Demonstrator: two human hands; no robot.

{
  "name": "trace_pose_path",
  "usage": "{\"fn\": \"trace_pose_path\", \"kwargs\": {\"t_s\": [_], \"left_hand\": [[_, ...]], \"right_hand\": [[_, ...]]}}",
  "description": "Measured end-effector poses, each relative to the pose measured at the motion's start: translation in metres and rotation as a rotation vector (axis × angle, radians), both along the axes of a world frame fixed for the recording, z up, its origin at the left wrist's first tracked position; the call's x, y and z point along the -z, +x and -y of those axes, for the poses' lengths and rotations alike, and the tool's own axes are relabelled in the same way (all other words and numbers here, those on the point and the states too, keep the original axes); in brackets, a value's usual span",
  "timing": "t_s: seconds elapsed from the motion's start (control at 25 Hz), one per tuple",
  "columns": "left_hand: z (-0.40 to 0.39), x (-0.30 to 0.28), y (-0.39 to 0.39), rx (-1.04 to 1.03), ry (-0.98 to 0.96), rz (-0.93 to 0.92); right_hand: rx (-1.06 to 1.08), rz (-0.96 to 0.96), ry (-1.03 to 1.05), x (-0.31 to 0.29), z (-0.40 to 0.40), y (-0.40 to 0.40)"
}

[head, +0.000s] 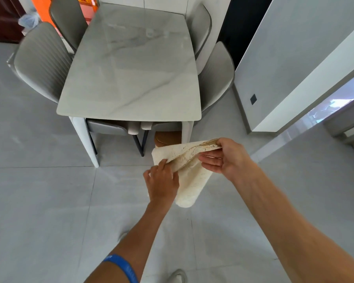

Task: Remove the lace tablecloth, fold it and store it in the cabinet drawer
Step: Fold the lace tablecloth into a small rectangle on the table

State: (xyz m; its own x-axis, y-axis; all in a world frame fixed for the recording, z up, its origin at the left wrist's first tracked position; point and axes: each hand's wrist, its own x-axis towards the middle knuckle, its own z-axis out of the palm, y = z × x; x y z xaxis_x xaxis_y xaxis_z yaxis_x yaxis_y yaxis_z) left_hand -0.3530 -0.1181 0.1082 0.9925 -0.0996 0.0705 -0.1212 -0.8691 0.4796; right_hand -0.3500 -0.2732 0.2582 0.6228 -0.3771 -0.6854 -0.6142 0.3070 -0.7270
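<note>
The lace tablecloth (189, 172) is off the table and is held in the air by both hands, above the grey tiled floor (39, 201) and just in front of the near edge of the table (131, 82). It is cream coloured and already folded into a thick bundle of several layers; the lower end hangs down in a rounded fold.

The left hand (161, 181) grips the lower left part of the cloth, its fingers curled over an edge of the layers, with the back of the hand toward the camera. The right hand (226, 157) pinches the upper right corner between the thumb on top and the fingers below; the other fingers are stretched flat under the cloth. A blue wristband (122, 268) is on the left forearm.

The marble-patterned table top is bare. Grey padded chairs stand around it: two on the left side (41, 62), two on the right side (217, 76), and one pushed under the near end (108, 126). Under the table near the right leg a brown round object (168, 138) is partly visible; I cannot tell what it is. At the bottom edge a light shoe (178, 276) shows on the floor. A grey wall (284, 58) is on the right. No cabinet drawer is seen in this view
</note>
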Motion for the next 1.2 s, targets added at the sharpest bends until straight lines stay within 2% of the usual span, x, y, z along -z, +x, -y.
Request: {"fn": "trace_pose_path", "kwargs": {"t_s": [0.2, 0.28, 0.36, 0.44, 0.56, 0.64, 0.76, 0.84, 0.92, 1.12, 1.2], "left_hand": [[-0.019, -0.016, 0.020, 0.006, -0.035, 0.085], [-0.027, -0.025, 0.027, -0.024, -0.033, 0.054], [-0.036, -0.036, 0.038, -0.028, -0.079, -0.008], [-0.046, -0.052, 0.053, 0.097, -0.069, -0.024], [-0.056, -0.084, 0.068, 0.323, 0.040, -0.037], [-0.057, -0.100, 0.072, 0.387, 0.106, -0.044], [-0.057, -0.116, 0.072, 0.411, 0.138, -0.030], [-0.058, -0.121, 0.073, 0.415, 0.153, -0.023], [-0.059, -0.127, 0.073, 0.426, 0.197, -0.016], [-0.076, -0.135, 0.077, 0.441, 0.214, 0.027], [-0.083, -0.141, 0.078, 0.458, 0.187, 0.053]], "right_hand": [[0.043, -0.022, -0.009, 0.001, 0.011, -0.009], [0.053, -0.039, -0.025, 0.003, 0.015, -0.012], [-0.022, -0.063, -0.136, 0.009, 0.020, -0.014], [-0.161, -0.147, -0.411, 0.013, 0.032, -0.015], [-0.442, -0.296, -1.035, 0.020, 0.052, -0.016], [-0.571, -0.184, -1.217, 0.029, 0.059, -0.016], [-0.814, 0.234, -1.171, 0.038, 0.060, -0.020], [-0.998, 0.389, -1.128, 0.046, 0.057, -0.027], [-1.073, 0.376, -1.114, 0.057, 0.057, -0.029], [-1.051, 0.121, -1.232, 0.082, 0.060, -0.018], [-1.043, 0.155, -1.251, 0.087, 0.055, -0.009]]}}
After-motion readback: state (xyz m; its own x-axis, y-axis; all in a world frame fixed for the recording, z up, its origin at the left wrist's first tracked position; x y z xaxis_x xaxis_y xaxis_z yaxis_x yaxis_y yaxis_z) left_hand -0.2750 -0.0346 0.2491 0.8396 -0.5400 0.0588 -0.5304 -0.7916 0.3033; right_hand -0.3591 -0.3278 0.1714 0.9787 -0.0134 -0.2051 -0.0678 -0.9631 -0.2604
